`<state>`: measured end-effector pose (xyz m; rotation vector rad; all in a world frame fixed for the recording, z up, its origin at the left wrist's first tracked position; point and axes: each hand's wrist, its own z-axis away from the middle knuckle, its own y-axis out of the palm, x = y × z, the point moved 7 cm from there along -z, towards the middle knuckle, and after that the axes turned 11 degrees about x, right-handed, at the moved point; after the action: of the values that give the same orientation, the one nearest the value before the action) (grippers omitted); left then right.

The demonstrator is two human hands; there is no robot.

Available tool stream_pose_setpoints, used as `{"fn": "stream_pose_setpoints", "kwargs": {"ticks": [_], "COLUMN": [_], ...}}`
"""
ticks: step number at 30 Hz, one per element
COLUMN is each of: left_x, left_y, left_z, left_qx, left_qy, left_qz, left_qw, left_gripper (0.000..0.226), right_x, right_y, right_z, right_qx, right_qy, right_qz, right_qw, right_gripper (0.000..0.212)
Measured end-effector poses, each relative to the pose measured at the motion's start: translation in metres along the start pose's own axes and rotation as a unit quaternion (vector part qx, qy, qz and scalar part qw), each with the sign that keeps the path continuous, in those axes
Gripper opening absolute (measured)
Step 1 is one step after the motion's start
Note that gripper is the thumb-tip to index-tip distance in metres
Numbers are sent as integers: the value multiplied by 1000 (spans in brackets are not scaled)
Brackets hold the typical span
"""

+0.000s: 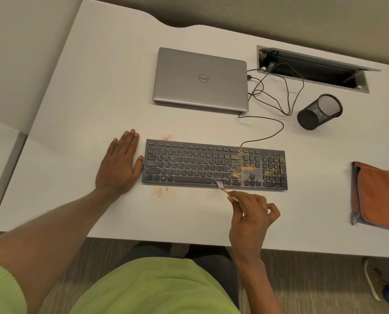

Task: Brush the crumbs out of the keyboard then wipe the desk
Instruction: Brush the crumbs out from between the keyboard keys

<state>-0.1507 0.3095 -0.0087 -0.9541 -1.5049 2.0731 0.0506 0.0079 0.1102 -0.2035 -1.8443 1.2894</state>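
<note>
A black keyboard (pixel 202 165) lies on the white desk (pixel 87 87), with orange crumbs (pixel 245 167) scattered over its right half and number pad. Small crumb patches lie on the desk behind its left corner (pixel 166 137) and in front of it (pixel 159 191). My right hand (pixel 252 214) pinches a small brush (pixel 223 188) whose bristles touch the keyboard's front edge near the space bar's right end. My left hand (pixel 118 164) lies flat on the desk against the keyboard's left end, fingers together. A folded orange cloth (pixel 374 196) lies at the right.
A closed silver laptop (pixel 200 79) sits behind the keyboard, with cables (pixel 279 96) running to an open cable hatch (pixel 313 66). A black mesh pen cup (pixel 320 111) lies tipped on its side at the right. The desk's front edge is near my body.
</note>
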Motion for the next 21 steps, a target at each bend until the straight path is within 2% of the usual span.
{"fn": "stream_pose_setpoints", "kwargs": {"ticks": [5, 13, 18, 21], "left_x": [0, 1, 0, 0], "left_y": [0, 0, 0, 0], "left_z": [0, 0, 1, 0], "left_qx": [-1, 3, 1, 1], "left_qy": [0, -3, -2, 0], "left_qz": [2, -2, 3, 4], "left_qw": [1000, 1000, 1000, 1000], "left_gripper": [69, 70, 70, 70], "right_x": [6, 2, 12, 4], "right_y": [-7, -5, 0, 2], "right_z": [-8, -4, -7, -9], "right_qx": [-30, 0, 25, 44], "right_qy": [-8, 8, -35, -32], "right_qz": [-20, -23, -56, -31], "right_qw": [999, 1000, 998, 998], "right_gripper": [15, 18, 18, 20]}}
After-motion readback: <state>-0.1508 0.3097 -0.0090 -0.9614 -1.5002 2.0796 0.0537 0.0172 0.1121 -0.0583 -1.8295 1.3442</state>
